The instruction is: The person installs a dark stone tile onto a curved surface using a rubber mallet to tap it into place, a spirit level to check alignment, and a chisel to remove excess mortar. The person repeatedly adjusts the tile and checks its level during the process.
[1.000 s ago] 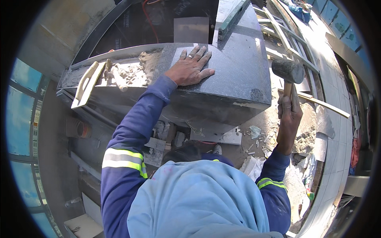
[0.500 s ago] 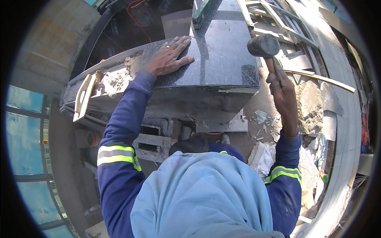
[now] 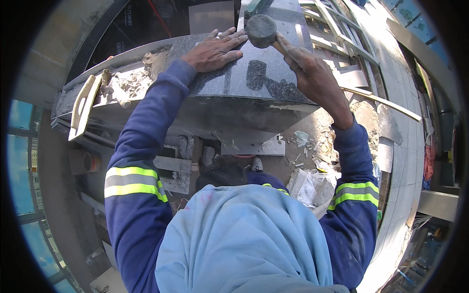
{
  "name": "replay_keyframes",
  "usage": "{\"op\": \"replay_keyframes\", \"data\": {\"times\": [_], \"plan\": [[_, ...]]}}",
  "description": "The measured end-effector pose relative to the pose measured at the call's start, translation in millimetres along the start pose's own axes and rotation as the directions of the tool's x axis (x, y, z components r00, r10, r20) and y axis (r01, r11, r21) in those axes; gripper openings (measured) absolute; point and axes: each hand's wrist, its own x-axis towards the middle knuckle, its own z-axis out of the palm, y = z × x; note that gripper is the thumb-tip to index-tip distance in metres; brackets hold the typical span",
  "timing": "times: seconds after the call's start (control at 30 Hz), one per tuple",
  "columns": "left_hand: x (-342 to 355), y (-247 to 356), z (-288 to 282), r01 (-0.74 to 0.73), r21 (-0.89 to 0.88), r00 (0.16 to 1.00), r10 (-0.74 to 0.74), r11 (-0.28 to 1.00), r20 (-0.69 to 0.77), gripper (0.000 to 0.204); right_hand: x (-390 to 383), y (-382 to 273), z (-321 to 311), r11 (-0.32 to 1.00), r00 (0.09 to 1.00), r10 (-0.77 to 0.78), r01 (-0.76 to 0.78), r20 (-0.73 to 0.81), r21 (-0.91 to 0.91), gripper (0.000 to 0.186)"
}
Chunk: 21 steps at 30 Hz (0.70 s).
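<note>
My left hand (image 3: 216, 51) lies flat with fingers spread on a speckled grey stone slab (image 3: 229, 87). In my right hand (image 3: 312, 73) is the wooden handle of a rubber mallet (image 3: 262, 31). Its black head is above the slab, just right of my left fingertips; I cannot tell whether it touches the stone. The mallet's shadow falls on the slab in front of my right hand. A green spirit level (image 3: 254, 8) rests at the slab's far end, partly hidden behind the mallet head. Left of my left hand, the ledge carries rough grey mortar (image 3: 128, 88).
A trowel-like float (image 3: 84, 107) lies on the ledge's left end. Pale wooden frames (image 3: 337, 29) and a long strip of wood (image 3: 381, 101) lie to the right. White plastic sacking (image 3: 312, 188) and rubble are on the ground below. An orange hose (image 3: 159, 18) runs behind the ledge.
My right hand has swung the mallet leftward, from beyond the slab's right edge to over the slab. My left hand stays flat on the stone. The view has shifted slightly.
</note>
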Motion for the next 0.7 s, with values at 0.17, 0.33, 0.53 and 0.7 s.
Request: {"op": "replay_keyframes", "data": {"times": [0.17, 0.33, 0.53, 0.7], "plan": [[-4, -2, -1, -0.015, -0.032, 1.000, 0.015, 0.999, 0.002, 0.072, 6, 0, 9, 0.999, 0.998, 0.049, -0.049, 0.045, -0.009, 0.058], [-4, 2, -2, -0.006, -0.028, 1.000, 0.006, 1.000, -0.006, 0.072, 6, -3, 12, 0.996, 0.994, 0.067, -0.061, 0.087, -0.063, 0.055], [-1, -7, 2, -0.016, -0.072, 1.000, 0.015, 0.997, -0.004, 0.078, 27, 5, 14, 0.997, 0.996, -0.062, 0.064, 0.071, -0.030, 0.052], [-12, -36, -3, 0.113, -0.022, 0.994, -0.113, 0.993, -0.003, 0.083, 54, -20, 3, 0.999, 0.999, -0.015, 0.014, -0.030, -0.051, 0.053]]}}
